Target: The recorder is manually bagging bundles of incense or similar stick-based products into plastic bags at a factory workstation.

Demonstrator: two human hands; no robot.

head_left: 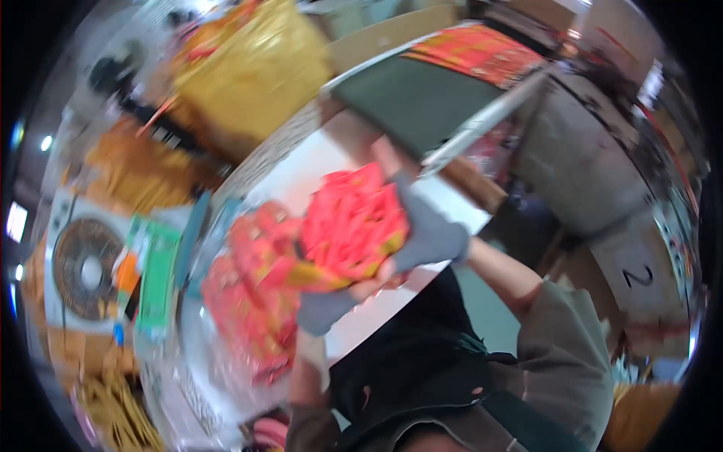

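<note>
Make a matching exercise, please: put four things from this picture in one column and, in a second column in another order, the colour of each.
Things:
1. bundle of glossy paper packets held in both hands
2. big crinkled plastic bag at the top
3. flat board under the white bar
4. flat printed card beside the round fan

Colours:
A. dark green
B. red with yellow
C. bright green
D. yellow

Pairs: 1-B, 2-D, 3-A, 4-C

The left hand and right hand both wear grey gloves.
</note>
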